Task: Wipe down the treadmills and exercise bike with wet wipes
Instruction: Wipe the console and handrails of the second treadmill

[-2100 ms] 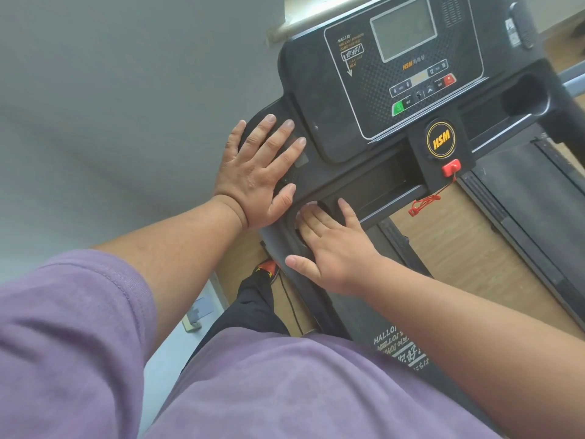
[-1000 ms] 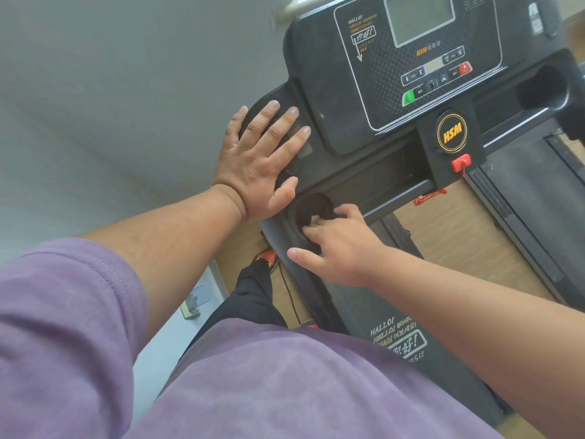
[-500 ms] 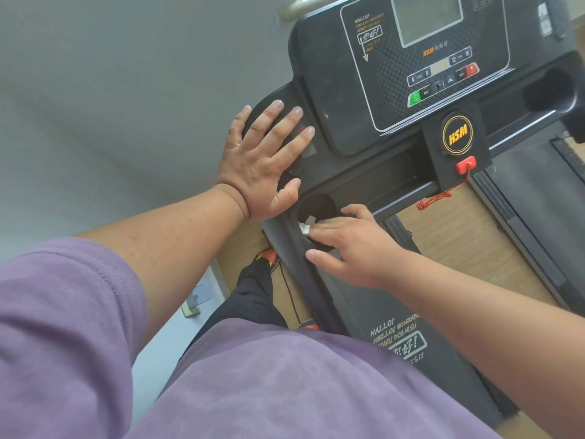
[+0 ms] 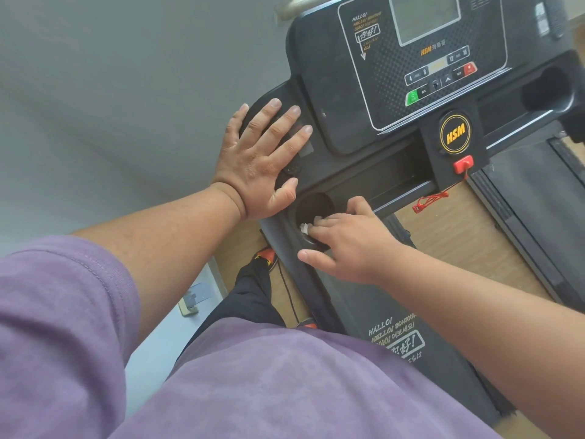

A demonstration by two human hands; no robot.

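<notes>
While L hand (image 4: 259, 160) lies flat on 1 treadmill (image 4: 332, 99), R hand (image 4: 348, 242) pinches 1 wipe (image 4: 306, 227) at cupholder (image 4: 313, 205).

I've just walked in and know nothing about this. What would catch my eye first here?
Two bare hands on a black treadmill console: the left hand rests flat on its left edge, while the right hand holds a white wipe at the rim of a round cup holder. Further right, a yellow logo badge sits above a red safety clip.

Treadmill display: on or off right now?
Looks off. The display is a blank grey panel with no digits or backlight, though the red safety key sits in its slot under the HSM badge.
</notes>
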